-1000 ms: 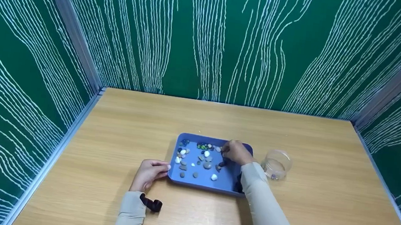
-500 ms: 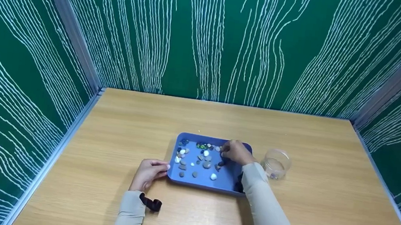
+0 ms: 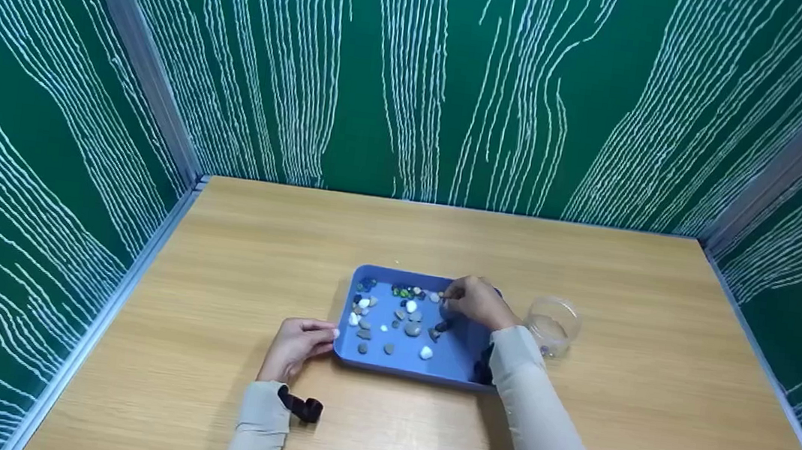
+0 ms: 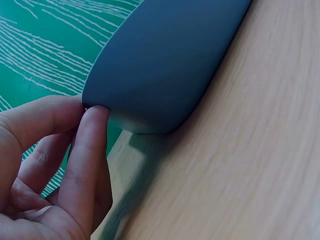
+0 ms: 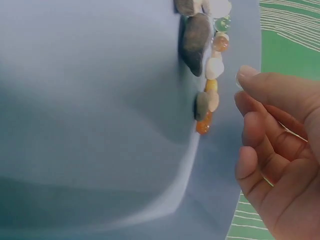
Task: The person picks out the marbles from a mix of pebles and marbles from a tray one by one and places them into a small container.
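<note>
A blue tray (image 3: 458,352) lies on the table with several pebbles and glass beads spread over its floor. My left hand (image 3: 298,345) pinches the tray's near left corner between thumb and finger; the left wrist view shows the tray wall (image 4: 150,65) at those fingertips. Over the tray's back right part is my right hand (image 3: 478,305), fingers loosely curled. In the right wrist view, nothing shows between thumb and fingers of this hand (image 5: 280,145), which is beside a row with a dark stone (image 5: 196,42), a white pebble (image 5: 215,68) and an orange bead (image 5: 203,125).
A clear round plastic container (image 3: 554,325) stands right of the tray, with something small at its bottom. Green walls with white lines (image 3: 418,76) enclose the wooden table (image 3: 278,241) at the back and sides. A black wrist mount (image 3: 304,409) sits on the left wrist.
My right hand has shifted slightly right, away from the stones at the tray's back. The left hand keeps its grip on the tray corner, and the tray stays in place.
</note>
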Available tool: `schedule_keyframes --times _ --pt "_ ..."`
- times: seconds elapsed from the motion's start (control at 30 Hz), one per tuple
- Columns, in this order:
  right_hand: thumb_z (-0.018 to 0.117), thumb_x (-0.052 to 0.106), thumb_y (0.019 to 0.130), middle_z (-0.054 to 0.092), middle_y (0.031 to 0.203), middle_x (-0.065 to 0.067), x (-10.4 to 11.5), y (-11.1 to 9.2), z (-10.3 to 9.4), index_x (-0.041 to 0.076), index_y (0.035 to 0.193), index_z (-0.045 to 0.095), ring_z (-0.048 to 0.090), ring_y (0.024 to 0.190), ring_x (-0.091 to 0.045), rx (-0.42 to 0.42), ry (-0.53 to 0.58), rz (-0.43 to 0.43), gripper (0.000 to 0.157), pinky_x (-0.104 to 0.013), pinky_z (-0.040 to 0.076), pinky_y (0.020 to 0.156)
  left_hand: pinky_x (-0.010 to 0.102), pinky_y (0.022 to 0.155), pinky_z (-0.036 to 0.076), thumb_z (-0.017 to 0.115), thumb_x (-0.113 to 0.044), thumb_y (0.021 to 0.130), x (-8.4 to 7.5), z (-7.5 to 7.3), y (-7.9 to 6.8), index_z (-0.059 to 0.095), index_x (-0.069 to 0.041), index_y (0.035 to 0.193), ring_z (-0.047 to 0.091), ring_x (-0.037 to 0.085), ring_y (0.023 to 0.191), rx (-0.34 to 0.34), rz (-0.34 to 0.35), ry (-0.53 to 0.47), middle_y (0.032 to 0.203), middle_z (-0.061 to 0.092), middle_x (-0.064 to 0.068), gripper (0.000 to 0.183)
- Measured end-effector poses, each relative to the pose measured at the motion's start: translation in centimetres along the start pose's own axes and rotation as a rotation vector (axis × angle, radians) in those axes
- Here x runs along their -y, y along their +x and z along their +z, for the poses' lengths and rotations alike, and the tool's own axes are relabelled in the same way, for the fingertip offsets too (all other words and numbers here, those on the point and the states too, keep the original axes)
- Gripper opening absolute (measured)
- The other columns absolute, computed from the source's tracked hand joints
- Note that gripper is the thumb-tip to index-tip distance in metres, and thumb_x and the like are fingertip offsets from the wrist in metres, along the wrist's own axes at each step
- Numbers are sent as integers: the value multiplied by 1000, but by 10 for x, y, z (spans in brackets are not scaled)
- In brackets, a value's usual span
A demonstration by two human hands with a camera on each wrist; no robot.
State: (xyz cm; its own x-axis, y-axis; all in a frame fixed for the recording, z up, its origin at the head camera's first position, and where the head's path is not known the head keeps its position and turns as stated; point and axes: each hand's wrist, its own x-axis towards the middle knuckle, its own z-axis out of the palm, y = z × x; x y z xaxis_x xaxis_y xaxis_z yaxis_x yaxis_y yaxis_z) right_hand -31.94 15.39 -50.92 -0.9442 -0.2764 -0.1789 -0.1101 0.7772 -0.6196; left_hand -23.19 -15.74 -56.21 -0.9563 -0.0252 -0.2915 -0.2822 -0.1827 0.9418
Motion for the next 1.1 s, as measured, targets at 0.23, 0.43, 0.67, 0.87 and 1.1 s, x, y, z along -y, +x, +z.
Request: schedule_keyframes --times 0.23,0.43,0.67,0.87,1.1 --pt "64 6 89 68 93 -8 -3 -5 -7 6 100 73 59 81 -20 9 48 12 14 -28 53 71 21 67 61 67 10 81 -2 1 -3 60 21 108 65 10 72 4 -6 -10 82 67 2 30" --pt "65 9 90 69 94 -7 -3 -12 -14 6 100 72 60 83 -20 4 60 -13 13 -30 54 73 22 67 61 68 9 80 -3 1 -4 61 20 107 66 11 72 -4 -9 -5 81 67 3 30" --pt "65 7 89 70 94 -10 -4 -20 -23 3 101 71 62 83 -21 -50 65 -84 13 -35 57 77 22 66 61 69 10 78 -1 0 1 65 18 101 65 11 70 -15 -6 9 81 68 5 24" --pt "66 3 87 69 94 -15 -9 -26 -29 -3 101 70 61 82 -22 -103 65 -155 16 -31 56 71 21 66 61 67 9 79 0 0 1 62 20 104 65 10 71 -7 2 28 83 68 6 27" --pt "66 3 88 69 93 -14 -18 -37 -38 -3 101 70 62 83 -21 -117 95 -158 16 -29 56 70 21 68 61 67 9 81 -5 0 -4 60 22 107 65 10 72 25 5 20 82 67 5 30"
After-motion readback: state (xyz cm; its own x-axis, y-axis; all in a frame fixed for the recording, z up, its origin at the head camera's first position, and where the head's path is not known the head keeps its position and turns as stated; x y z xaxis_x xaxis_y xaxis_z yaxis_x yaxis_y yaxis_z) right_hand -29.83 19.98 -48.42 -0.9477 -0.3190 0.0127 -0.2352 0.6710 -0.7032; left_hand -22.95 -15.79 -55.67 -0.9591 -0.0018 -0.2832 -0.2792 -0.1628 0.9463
